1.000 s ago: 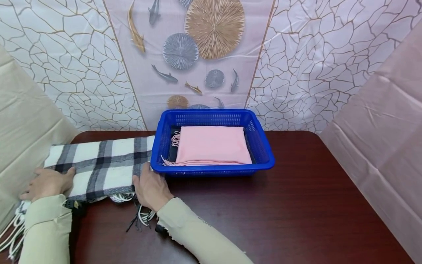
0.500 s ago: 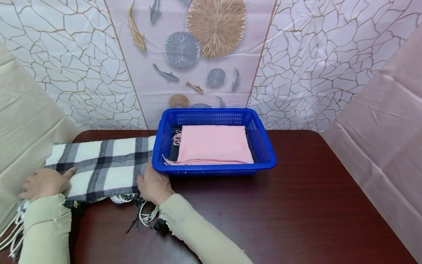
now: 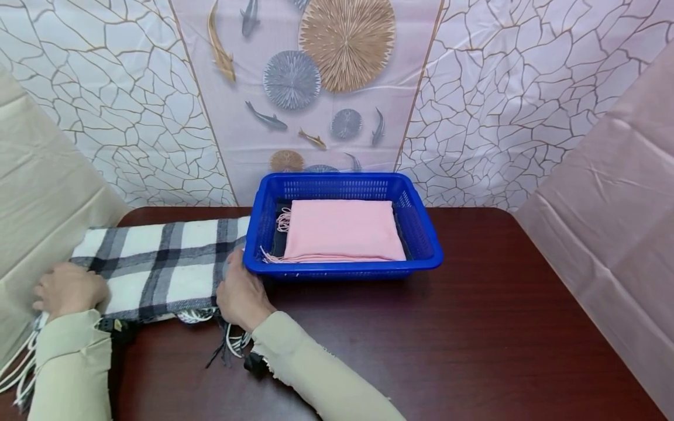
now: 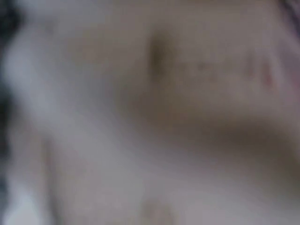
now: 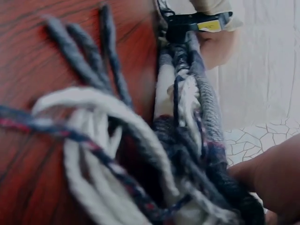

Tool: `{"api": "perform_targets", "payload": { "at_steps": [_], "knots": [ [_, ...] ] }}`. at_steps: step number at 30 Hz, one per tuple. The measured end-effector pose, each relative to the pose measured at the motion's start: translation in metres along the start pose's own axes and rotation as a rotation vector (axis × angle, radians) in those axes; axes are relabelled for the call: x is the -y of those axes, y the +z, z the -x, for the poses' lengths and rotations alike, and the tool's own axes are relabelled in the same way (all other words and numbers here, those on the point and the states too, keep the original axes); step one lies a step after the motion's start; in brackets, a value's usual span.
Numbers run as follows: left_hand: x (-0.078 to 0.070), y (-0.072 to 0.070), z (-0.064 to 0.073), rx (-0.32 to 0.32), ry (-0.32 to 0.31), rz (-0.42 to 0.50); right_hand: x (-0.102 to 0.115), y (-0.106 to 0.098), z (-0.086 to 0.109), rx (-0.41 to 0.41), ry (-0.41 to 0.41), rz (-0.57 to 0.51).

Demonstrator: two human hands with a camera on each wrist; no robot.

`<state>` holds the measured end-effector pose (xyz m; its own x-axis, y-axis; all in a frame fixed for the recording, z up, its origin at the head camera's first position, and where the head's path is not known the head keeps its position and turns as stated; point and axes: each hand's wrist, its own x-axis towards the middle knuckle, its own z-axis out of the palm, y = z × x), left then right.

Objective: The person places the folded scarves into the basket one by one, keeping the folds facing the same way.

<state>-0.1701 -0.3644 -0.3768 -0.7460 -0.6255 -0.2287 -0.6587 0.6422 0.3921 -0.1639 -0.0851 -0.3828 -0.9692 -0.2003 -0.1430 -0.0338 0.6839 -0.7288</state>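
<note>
A folded black, grey and white checked scarf [image 3: 174,263] lies at the left of the table, its right end against the basket. My left hand [image 3: 71,289] grips its left end, the thumb out of sight in the head view. At the right end my right hand [image 3: 242,295] holds the scarf beside the basket's near left corner; its fingertips are partly hidden. Stacked fold edges [image 5: 213,117] and loose white and dark fringe [image 5: 93,154] fill much of the right wrist view. The left wrist view is only a blur of skin.
A blue plastic basket [image 3: 344,267] stands at the back middle of the dark wooden table [image 3: 447,339]. Inside it a folded pink scarf [image 3: 342,228] lies on dark cloth [image 3: 279,240]. Patterned cloth walls [image 3: 474,117] enclose the back and sides.
The left thumb, earlier stretched over the scarf's top, has drawn back out of sight. My right hand has shifted slightly at the scarf's right end. The basket and pink scarf stay put.
</note>
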Motion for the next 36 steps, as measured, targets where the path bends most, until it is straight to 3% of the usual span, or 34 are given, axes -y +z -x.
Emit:
{"api": "perform_targets", "payload": {
  "at_steps": [3, 10, 13, 16, 17, 20, 24, 28, 32, 36],
  "knots": [
    [0.002, 0.000, -0.001, -0.058, 0.028, 0.038, -0.001, 0.000, 0.000, -0.002, -0.077, 0.041],
    [0.001, -0.001, 0.004, -0.172, 0.084, 0.132, -0.004, 0.000, 0.003, -0.094, -0.271, 0.176],
    [-0.002, -0.003, 0.006, -0.200, 0.088, 0.146, -0.004, -0.001, 0.005, -0.109, -0.308, 0.202],
    [-0.004, -0.004, 0.007, -0.221, 0.093, 0.162, -0.004, -0.002, 0.007, -0.098, -0.312, 0.182],
    [-0.004, -0.004, 0.008, -0.226, 0.097, 0.166, -0.004, -0.002, 0.008, -0.083, -0.303, 0.132],
    [-0.005, -0.005, 0.009, -0.236, 0.107, 0.180, -0.004, -0.004, 0.011, -0.100, -0.382, 0.221],
    [-0.005, -0.007, 0.012, -0.240, 0.111, 0.198, -0.002, -0.006, 0.016, -0.191, -0.530, 0.457],
    [-0.007, -0.009, 0.015, -0.246, 0.096, 0.226, 0.002, -0.008, 0.022, -0.161, -0.538, 0.468],
    [-0.010, -0.012, 0.018, -0.261, 0.096, 0.234, 0.006, -0.011, 0.027, -0.109, -0.518, 0.414],
    [-0.011, -0.014, 0.020, -0.271, 0.117, 0.236, 0.008, -0.014, 0.029, -0.108, -0.538, 0.371]
  ]
}}
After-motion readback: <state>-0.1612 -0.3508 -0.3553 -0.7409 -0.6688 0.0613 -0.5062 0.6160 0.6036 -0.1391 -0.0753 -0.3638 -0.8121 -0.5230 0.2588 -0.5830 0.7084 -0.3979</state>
